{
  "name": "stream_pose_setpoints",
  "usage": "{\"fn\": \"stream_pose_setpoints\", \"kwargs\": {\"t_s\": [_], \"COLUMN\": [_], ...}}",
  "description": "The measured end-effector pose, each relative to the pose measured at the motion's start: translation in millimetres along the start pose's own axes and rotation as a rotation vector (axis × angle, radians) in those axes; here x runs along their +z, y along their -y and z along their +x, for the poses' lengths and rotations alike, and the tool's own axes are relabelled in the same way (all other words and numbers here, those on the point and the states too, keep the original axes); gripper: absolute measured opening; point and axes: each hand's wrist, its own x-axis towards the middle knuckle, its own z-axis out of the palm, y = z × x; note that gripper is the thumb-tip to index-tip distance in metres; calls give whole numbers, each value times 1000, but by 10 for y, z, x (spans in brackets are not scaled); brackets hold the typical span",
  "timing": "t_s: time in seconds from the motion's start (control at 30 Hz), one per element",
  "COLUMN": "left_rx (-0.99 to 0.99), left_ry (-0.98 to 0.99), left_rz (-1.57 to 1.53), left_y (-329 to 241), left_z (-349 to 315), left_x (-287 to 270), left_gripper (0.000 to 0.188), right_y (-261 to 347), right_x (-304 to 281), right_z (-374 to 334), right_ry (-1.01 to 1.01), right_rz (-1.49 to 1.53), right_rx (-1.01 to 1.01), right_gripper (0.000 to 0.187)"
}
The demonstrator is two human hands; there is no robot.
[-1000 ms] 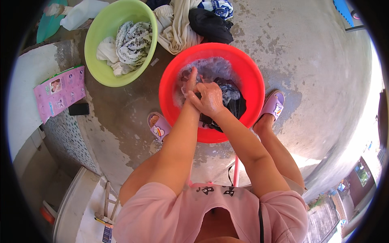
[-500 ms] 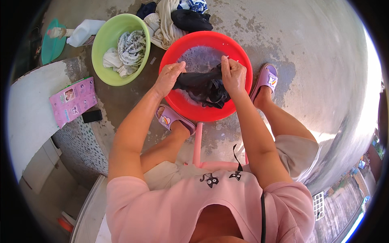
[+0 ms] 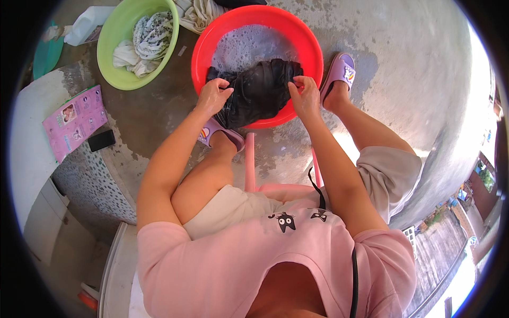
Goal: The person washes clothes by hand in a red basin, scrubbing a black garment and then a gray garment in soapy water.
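A round red basin (image 3: 310,50) holds soapy water and a wet black garment (image 3: 260,93) that is pulled up over its near rim. My left hand (image 3: 213,96) grips the garment's left edge. My right hand (image 3: 304,95) pinches its right edge, so the cloth is stretched between the two hands. I sit on a pink stool (image 3: 249,169) with purple slippers (image 3: 342,71) on my feet, one on each side of the basin.
A green basin (image 3: 114,69) with pale, patterned laundry stands to the left of the red one. More cloth (image 3: 199,13) lies behind. A pink packet (image 3: 74,122) and a black phone (image 3: 101,140) rest on a concrete ledge at left. The floor is wet concrete.
The hands went from rubbing the cloth together in the water to spreading apart. The black garment is now lifted and stretched over the basin's near rim.
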Motion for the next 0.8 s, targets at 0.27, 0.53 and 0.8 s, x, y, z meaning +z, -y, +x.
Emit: {"fn": "stream_pose_setpoints", "kwargs": {"t_s": [0.27, 0.53, 0.8], "left_rx": [-30, -461, 73], "left_ry": [220, 68, 200], "left_rz": [581, -1138, -1219], "left_y": [-403, -440, -1143], "left_z": [272, -109, -430], "left_x": [77, -209, -727], "left_gripper": [33, 21, 14], "right_y": [28, -427, 270], "right_x": [170, -58, -776], "right_z": [170, 206, 311], "right_ry": [299, 394, 402], "right_rz": [-306, 374, 1581], "right_rx": [-47, 548, 528], "right_gripper": [31, 13, 19]}}
